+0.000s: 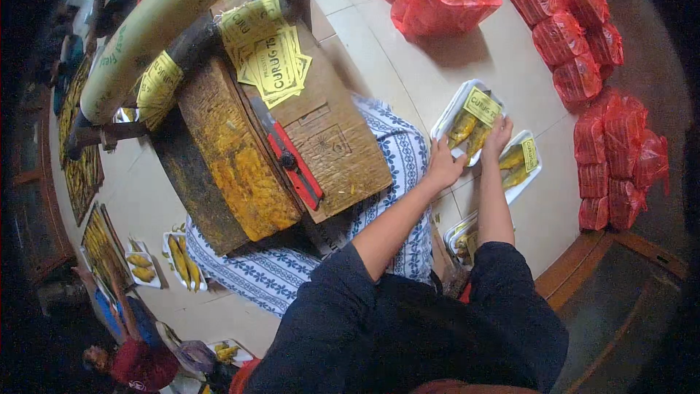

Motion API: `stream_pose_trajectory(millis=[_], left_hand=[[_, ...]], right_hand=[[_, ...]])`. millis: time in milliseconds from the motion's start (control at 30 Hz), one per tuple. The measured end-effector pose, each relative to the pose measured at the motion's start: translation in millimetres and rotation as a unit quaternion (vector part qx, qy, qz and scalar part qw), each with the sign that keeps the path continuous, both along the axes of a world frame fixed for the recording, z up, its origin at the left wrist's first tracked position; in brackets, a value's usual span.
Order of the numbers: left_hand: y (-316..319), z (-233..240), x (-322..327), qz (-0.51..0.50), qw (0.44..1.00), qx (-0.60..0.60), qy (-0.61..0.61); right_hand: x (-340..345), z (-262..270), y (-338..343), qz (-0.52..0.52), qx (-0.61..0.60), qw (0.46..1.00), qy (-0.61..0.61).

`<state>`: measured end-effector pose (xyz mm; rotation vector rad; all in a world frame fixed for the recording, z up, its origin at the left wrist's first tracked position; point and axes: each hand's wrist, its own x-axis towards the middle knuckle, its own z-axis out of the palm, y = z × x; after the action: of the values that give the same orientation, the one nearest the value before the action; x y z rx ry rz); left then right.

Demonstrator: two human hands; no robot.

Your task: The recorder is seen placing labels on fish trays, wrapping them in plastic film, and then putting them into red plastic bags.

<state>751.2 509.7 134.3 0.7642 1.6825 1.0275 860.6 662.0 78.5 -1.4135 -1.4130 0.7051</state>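
My left hand (444, 163) and my right hand (499, 134) grip a white foam tray (444, 108) by its near end and right side, low over the tiled floor. Yellow fish (464, 127) lie in it under a yellow printed label (482, 108). Right beside it, a second foam tray (529, 178) of yellow fish also bears a label. Below, between my forearms, more trayed fish (464, 243) are partly hidden by my right arm. Left of my hands, a red snap-off utility knife (295, 161) rests on cardboard (344, 158) with its blade out.
A large roll of plastic film (158, 38) stands left, near loose yellow labels (279, 65). Stained wood (240, 175) lies beside the cardboard. Red plastic bags (445, 0) and wrapped red bundles (569, 38) line the right. Another person (142, 361) is at lower left, near fish trays (183, 262).
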Motion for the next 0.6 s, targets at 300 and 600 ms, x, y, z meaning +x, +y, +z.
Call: stream_pose_trajectory(millis=[300, 600], left_hand=[[-42, 21, -14, -0.08, 0.979, 0.187, -0.005], [-334, 161, -226, -0.091, 0.927, 0.205, -0.299]], right_hand=[[-22, -8, -5, -0.064, 0.016, 0.965, -0.253], [-232, 169, -116, 0.42, 0.12, 0.888, -0.147]])
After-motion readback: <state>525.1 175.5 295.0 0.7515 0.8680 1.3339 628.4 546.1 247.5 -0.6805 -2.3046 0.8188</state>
